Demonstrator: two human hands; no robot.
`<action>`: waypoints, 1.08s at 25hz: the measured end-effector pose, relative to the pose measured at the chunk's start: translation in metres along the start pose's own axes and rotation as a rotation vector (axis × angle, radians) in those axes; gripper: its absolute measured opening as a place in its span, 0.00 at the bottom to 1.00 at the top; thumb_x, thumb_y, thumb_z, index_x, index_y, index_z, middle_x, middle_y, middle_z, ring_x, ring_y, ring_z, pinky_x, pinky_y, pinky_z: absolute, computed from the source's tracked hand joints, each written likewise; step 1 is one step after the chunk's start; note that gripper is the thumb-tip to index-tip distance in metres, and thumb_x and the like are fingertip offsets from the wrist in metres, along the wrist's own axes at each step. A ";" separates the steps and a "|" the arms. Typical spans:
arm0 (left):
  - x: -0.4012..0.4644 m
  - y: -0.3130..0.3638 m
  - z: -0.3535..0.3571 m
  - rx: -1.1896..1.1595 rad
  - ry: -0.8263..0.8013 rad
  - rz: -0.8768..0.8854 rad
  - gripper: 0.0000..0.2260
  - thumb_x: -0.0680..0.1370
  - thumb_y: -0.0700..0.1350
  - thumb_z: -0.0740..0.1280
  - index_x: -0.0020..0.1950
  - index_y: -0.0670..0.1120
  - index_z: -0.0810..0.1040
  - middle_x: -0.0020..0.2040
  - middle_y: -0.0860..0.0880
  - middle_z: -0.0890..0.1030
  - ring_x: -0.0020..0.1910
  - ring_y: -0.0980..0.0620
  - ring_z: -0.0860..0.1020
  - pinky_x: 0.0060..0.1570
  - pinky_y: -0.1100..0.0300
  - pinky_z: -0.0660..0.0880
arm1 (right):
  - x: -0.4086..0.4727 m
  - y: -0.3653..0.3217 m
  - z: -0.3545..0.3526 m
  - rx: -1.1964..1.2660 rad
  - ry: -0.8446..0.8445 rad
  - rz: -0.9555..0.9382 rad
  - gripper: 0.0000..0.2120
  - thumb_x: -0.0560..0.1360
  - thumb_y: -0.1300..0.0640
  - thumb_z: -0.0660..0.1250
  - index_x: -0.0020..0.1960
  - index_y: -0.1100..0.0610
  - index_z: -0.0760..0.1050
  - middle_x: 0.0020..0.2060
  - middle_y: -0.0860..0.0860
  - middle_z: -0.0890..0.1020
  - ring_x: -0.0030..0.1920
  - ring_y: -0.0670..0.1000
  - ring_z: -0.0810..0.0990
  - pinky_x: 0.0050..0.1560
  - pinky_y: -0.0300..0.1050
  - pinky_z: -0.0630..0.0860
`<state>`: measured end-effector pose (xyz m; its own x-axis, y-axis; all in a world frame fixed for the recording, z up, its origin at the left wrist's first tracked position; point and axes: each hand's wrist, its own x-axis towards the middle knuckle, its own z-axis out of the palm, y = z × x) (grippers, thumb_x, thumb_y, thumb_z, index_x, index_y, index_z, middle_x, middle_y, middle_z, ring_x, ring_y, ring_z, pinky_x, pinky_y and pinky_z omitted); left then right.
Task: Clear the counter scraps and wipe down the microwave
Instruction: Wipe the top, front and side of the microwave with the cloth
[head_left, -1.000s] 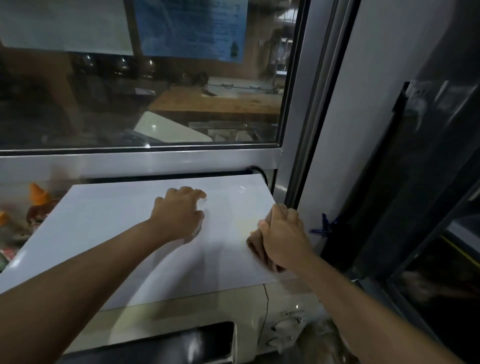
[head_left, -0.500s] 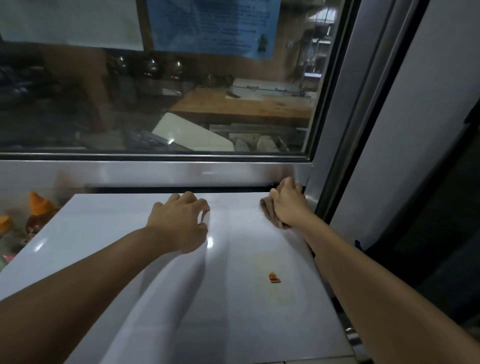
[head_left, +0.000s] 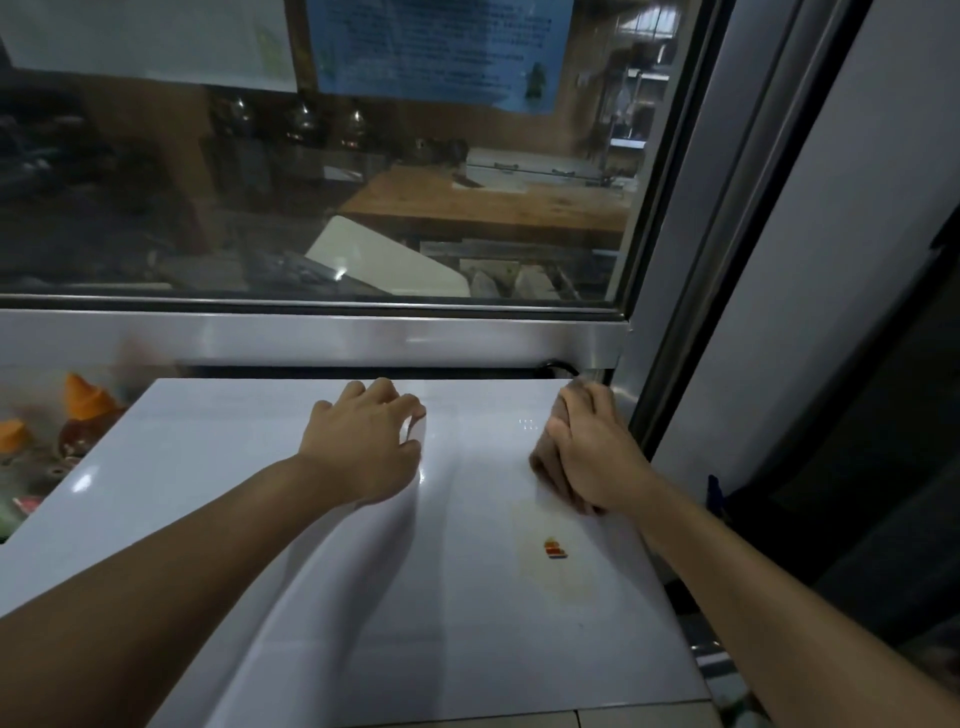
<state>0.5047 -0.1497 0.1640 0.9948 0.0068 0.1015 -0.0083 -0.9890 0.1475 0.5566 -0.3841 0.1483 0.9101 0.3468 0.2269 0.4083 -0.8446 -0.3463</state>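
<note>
Head view: right hand grips a cloth on the microwave top; left hand rests beside it, fingers loosely bent; sticker nearer than the cloth.

white microwave top bears a small orange-red-blue sticker.

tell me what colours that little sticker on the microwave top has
Striped yellow, orange, red and blue, on the sticker, head view.
</note>
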 end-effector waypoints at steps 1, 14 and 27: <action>0.000 -0.001 0.000 -0.009 0.007 0.001 0.18 0.77 0.53 0.59 0.67 0.56 0.68 0.66 0.53 0.69 0.64 0.48 0.66 0.60 0.50 0.68 | 0.015 -0.003 0.001 -0.020 -0.010 0.016 0.17 0.81 0.57 0.49 0.66 0.63 0.63 0.68 0.57 0.62 0.69 0.57 0.58 0.70 0.50 0.55; -0.038 -0.086 -0.021 0.046 0.019 -0.247 0.15 0.79 0.50 0.61 0.66 0.54 0.71 0.69 0.50 0.70 0.66 0.46 0.67 0.62 0.48 0.68 | 0.060 -0.106 0.044 0.112 -0.173 -0.343 0.18 0.79 0.53 0.56 0.66 0.58 0.65 0.67 0.55 0.67 0.68 0.55 0.63 0.68 0.47 0.59; -0.052 -0.127 -0.036 -0.175 0.014 -0.139 0.16 0.77 0.48 0.64 0.66 0.51 0.72 0.68 0.50 0.71 0.64 0.48 0.69 0.64 0.48 0.69 | 0.054 -0.133 0.060 -0.219 0.029 -0.497 0.16 0.77 0.60 0.55 0.55 0.70 0.75 0.57 0.65 0.74 0.59 0.61 0.62 0.56 0.51 0.54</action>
<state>0.4506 -0.0190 0.1750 0.9861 0.1447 0.0818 0.1103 -0.9377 0.3294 0.5556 -0.2287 0.1522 0.6076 0.7175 0.3406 0.7617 -0.6479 0.0062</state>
